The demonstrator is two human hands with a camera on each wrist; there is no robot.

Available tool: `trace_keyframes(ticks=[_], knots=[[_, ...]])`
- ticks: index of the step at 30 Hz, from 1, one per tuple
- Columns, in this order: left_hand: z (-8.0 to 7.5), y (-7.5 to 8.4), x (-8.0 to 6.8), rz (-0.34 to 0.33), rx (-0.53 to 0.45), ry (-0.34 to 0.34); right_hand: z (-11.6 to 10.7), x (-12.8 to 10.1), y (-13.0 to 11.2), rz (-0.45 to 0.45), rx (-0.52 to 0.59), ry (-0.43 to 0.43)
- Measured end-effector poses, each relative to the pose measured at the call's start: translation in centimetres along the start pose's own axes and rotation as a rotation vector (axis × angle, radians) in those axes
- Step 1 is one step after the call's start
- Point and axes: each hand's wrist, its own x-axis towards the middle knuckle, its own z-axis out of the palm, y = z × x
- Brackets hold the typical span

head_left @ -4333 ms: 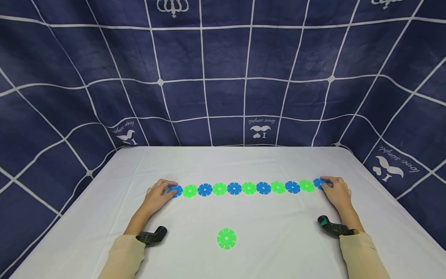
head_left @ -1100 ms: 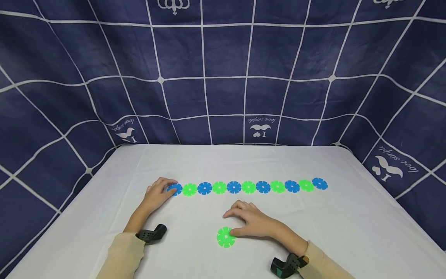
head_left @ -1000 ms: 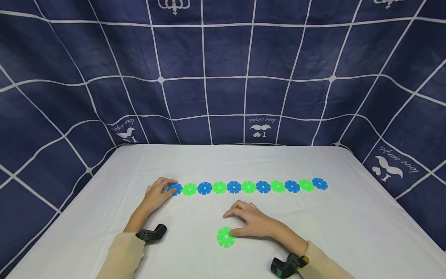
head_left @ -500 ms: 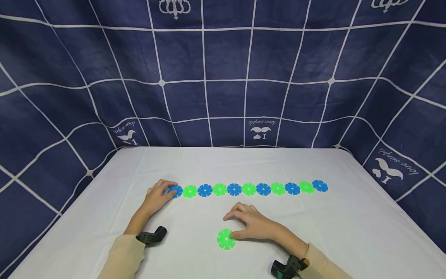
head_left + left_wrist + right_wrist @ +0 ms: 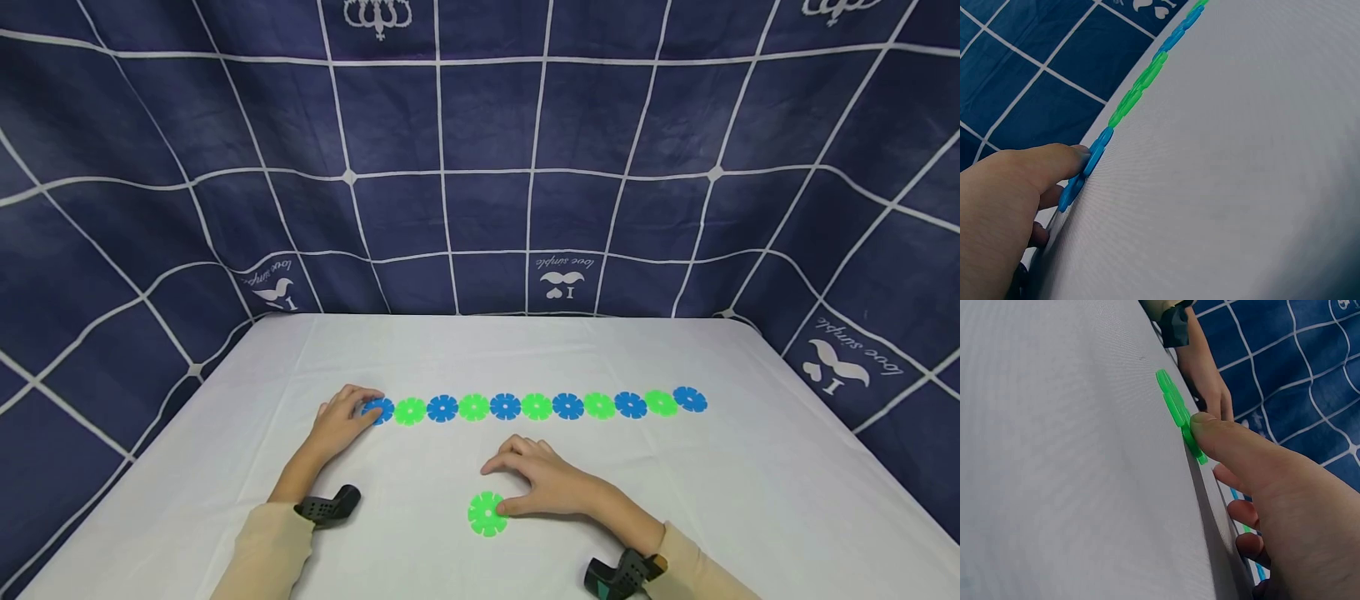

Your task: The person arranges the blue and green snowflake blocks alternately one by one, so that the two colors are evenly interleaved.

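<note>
The right hand (image 5: 551, 485) lies flat on the table (image 5: 750, 500), fingers relaxed, thumb tip touching the lone green disc's (image 5: 487, 513) right edge; nothing gripped; that disc sits near the front, well apart from the row (image 5: 536, 406); the left hand (image 5: 341, 419) rests fingertips on the row's leftmost blue disc (image 5: 377, 409), not curled round it.

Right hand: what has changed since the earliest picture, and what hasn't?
The right hand let go of the blue disc ending the row and came toward the person; its thumb now touches the loose green disc. The left hand stays on the row's left end disc; no disc moved.
</note>
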Motion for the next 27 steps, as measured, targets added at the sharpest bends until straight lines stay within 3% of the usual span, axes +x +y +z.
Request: trace_keyframes(ticks=[18, 27], knots=[[-0.18, 0.11, 0.15, 0.004, 0.003, 0.002, -0.37, 0.23, -0.38, -0.035, 0.124, -0.063], [-0.23, 0.16, 0.09, 0.009, -0.006, -0.007, -0.48, -0.03, -0.72, -0.025, 0.091, -0.111]])
